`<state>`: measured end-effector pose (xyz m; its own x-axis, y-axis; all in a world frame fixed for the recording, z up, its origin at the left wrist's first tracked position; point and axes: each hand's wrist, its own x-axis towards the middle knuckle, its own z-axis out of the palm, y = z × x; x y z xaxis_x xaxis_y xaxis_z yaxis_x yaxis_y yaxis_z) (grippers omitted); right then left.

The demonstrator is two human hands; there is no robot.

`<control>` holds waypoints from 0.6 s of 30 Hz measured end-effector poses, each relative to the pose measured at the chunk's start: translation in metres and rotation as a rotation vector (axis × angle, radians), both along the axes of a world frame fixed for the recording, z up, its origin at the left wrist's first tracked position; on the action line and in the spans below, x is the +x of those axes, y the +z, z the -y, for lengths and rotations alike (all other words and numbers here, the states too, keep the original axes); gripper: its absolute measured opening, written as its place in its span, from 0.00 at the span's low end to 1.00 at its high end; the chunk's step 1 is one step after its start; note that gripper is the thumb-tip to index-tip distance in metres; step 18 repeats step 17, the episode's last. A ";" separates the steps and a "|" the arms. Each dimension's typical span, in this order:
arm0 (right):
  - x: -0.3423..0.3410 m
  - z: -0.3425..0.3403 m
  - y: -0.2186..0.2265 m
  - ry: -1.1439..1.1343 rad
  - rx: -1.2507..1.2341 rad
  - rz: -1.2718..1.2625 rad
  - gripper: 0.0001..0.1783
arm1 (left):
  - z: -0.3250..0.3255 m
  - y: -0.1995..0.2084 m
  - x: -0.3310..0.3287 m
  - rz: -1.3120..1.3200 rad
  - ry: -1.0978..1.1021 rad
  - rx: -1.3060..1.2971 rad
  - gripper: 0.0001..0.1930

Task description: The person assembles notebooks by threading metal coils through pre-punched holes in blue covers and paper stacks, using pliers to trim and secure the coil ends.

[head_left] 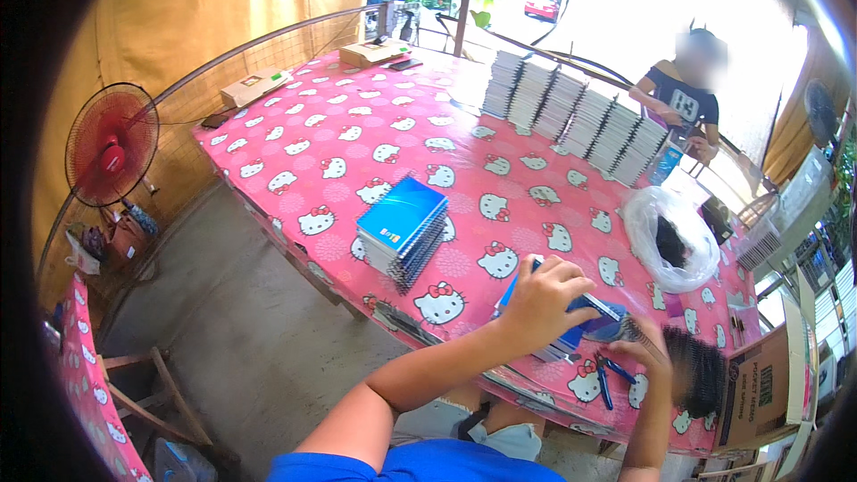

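My left hand (pixel 546 303) is closed over a small blue-covered notebook (pixel 600 308), its fingers curled across the top. Below it lies a stack of blue notebooks (pixel 561 345), partly hidden by that hand. My right hand (pixel 644 355) pinches a thin black spiral coil (pixel 636 332) beside the notebook's right edge; the fingertips are partly hidden. Blue-handled pliers (pixel 605 381) lie on the table just left of my right hand. To its right is a heap of black spiral coils (pixel 694 370). A stack of spiral-bound blue notebooks (pixel 402 223) stands farther left.
Tall rows of spiral-bound notebooks (pixel 571 116) line the far side, near another person (pixel 683 94) who holds something. A plastic bag with black contents (pixel 638 228) and an open cardboard box (pixel 759 384) are at the right. The pink table (pixel 339 187) ends beside a fan (pixel 112 156).
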<state>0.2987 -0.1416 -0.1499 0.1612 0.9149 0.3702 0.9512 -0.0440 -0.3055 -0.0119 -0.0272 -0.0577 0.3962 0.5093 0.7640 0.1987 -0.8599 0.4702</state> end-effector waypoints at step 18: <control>-0.034 -0.038 0.101 0.356 0.075 -0.831 0.28 | -0.005 0.013 0.003 -0.130 -0.031 -0.173 0.16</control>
